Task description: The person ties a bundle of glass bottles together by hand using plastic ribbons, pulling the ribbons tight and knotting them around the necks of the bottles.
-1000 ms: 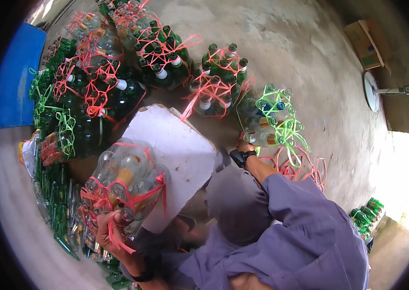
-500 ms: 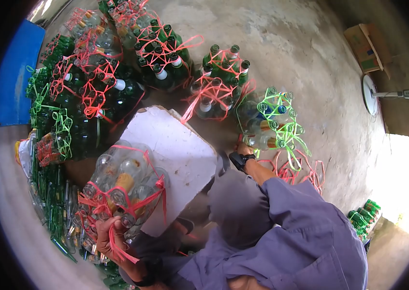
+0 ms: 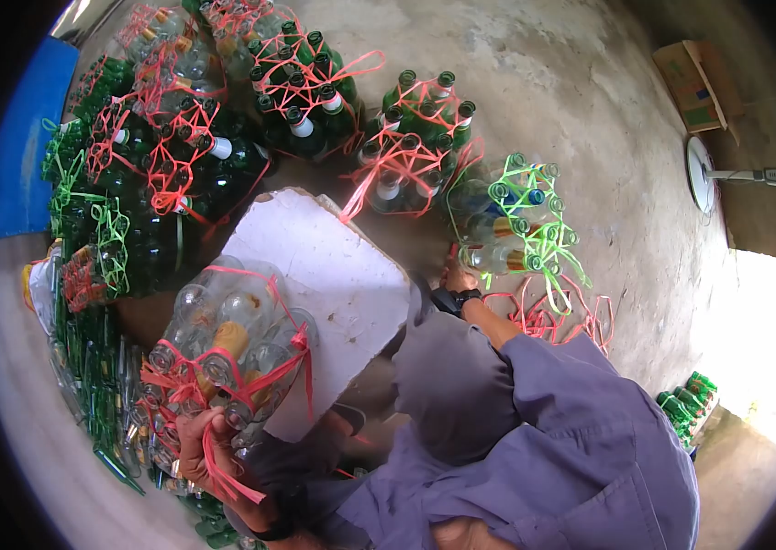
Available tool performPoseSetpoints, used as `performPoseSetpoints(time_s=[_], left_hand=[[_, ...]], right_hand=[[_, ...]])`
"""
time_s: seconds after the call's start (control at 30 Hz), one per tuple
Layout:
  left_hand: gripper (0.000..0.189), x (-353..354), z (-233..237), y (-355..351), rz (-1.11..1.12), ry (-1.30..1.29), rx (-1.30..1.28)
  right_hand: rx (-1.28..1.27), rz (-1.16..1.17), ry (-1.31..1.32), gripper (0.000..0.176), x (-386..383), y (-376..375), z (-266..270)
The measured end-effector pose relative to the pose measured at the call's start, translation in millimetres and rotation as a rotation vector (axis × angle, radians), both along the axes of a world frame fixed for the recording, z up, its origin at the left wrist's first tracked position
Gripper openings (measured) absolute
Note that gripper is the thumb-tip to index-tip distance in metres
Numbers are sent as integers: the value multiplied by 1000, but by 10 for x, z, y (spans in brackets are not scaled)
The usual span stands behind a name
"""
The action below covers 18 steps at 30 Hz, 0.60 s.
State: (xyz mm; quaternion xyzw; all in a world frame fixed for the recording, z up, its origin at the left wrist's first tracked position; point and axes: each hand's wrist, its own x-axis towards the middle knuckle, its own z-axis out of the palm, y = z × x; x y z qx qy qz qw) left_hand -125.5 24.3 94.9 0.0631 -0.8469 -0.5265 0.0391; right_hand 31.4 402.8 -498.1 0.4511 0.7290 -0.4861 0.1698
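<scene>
Closest to the camera, the sleeve (image 3: pixel 581 403) of the person is filling the lower right. The left hand (image 3: pixel 200 445) is holding low on the left, its grip closed with thumb and fingers pinching the red string (image 3: pixel 223 478), whose loose ends are hanging below the knuckles. The clear bottles (image 3: pixel 243 312) are lying directly above and slightly to the right of that grip in the view. Their necks are facing the lower left, the closest one just beside the fingers, and their long axis is running up and to the right, away from the hand. The left hand is clearly the nearer one to them; the red string is winding around their necks and bodies.

Beyond the clear bottles, the white board (image 3: pixel 342 293) is spreading out to their right, standing between them and the right hand (image 3: pixel 459 278). That hand is reaching forward beside the green-strung bottles (image 3: pixel 498 260), a black watch (image 3: pixel 450 301) sitting on its wrist; the fingers are too small and blurred here, so I cannot tell how this grip is set. Loose red string is lying in loops on the floor (image 3: pixel 626 220) to its right.

Farther out, green bottles (image 3: pixel 420 115) laced in red are standing beyond the board, and more bundles are crowding the left side beside a blue panel (image 3: pixel 26 137). On the far right, a fan (image 3: pixel 702 174) is standing near a cardboard box (image 3: pixel 686 87).
</scene>
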Motion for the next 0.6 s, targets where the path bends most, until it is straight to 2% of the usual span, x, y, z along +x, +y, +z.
performPoseSetpoints(time_s=[0.2, 0.23, 0.4, 0.43, 0.5, 0.6], left_hand=[[14, 1, -3, -22, 8, -8, 5], [14, 2, -6, -32, 9, -16, 18], [14, -11, 1, -39, -9, -16, 4], [14, -14, 7, -35, -22, -6, -28], [14, -12, 7, -43, -33, 2, -62], [14, -2, 0, -49, -35, 10, -108]], right_hand=[[112, 430, 38, 41, -218, 97, -25], [112, 431, 38, 41, -240, 112, -50], [536, 762, -163, 55, -254, 204, -280], [535, 763, -163, 55, -250, 123, 141], [456, 765, -474, 60, -760, -128, 952], [459, 805, -527, 60, -910, -119, 1156]])
